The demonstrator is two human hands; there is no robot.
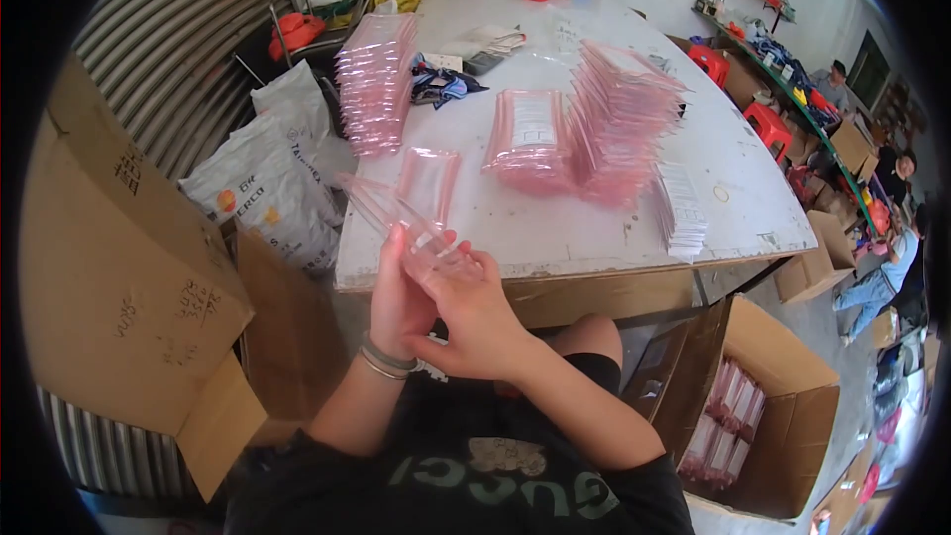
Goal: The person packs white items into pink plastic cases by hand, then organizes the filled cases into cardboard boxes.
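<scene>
Close to the table's front edge, my left hand (pixel 398 299) and my right hand (pixel 474 319) are together around a clear, pink-tinted plastic packet (pixel 391 213). Fingers of both hands are closed on its near end, while its far end points up and to the left. Whether anything is inside it, I cannot make out. Just beyond lies another flat pink-edged packet (pixel 432 178) on the white table (pixel 555 235). Several similar packets rise in a tall stack (pixel 376 84) at the left.
Right of centre stand a packet stack (pixel 525 134), a taller one (pixel 624 119) and a pile of printed cards (pixel 681 213). An open carton (pixel 792 436) with packets is at my right. Large cartons (pixel 129 277) and white sacks (pixel 267 178) crowd the left. People are at far right.
</scene>
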